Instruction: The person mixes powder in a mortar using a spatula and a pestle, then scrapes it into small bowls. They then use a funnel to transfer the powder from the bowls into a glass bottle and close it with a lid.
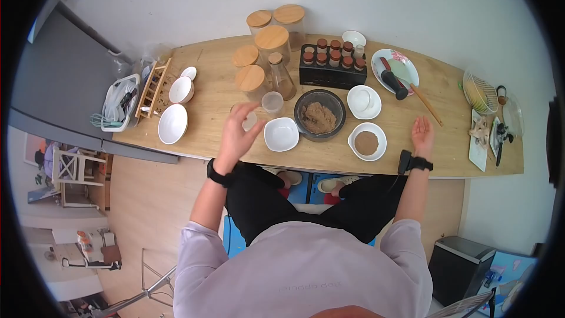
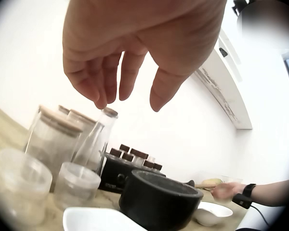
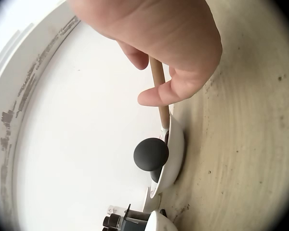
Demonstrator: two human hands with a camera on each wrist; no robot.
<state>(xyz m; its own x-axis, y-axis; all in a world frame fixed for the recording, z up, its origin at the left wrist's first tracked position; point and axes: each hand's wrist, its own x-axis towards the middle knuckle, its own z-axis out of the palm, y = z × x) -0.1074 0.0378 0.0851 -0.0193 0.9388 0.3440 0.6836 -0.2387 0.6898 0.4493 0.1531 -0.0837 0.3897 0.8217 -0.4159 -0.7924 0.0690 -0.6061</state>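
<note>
My left hand (image 1: 238, 132) is raised over the table, its thumb and fingers bent loosely and apart with nothing between them. Near it stand two small clear plastic cups, one of them a lidless-looking cup (image 1: 272, 102), and a white square bowl (image 1: 281, 134). A dark stone mortar (image 1: 318, 133) holds brown powder in the middle. My right hand (image 1: 422, 133) lies near the table's front edge, palm up with fingers slightly bent, holding nothing. Beyond it, a wooden handle (image 1: 426, 105) sticks out from a flowered plate (image 1: 412, 62), which also carries a black pestle-like tool (image 1: 393, 83).
Behind the mortar are a black rack (image 1: 333, 75) of spice bottles and several wood-lidded jars (image 1: 272, 38). White bowls (image 1: 173, 124) stand left; a bowl of brown powder (image 1: 366, 142) sits right. A wire basket (image 1: 480, 93) and white tray (image 1: 478, 141) are far right.
</note>
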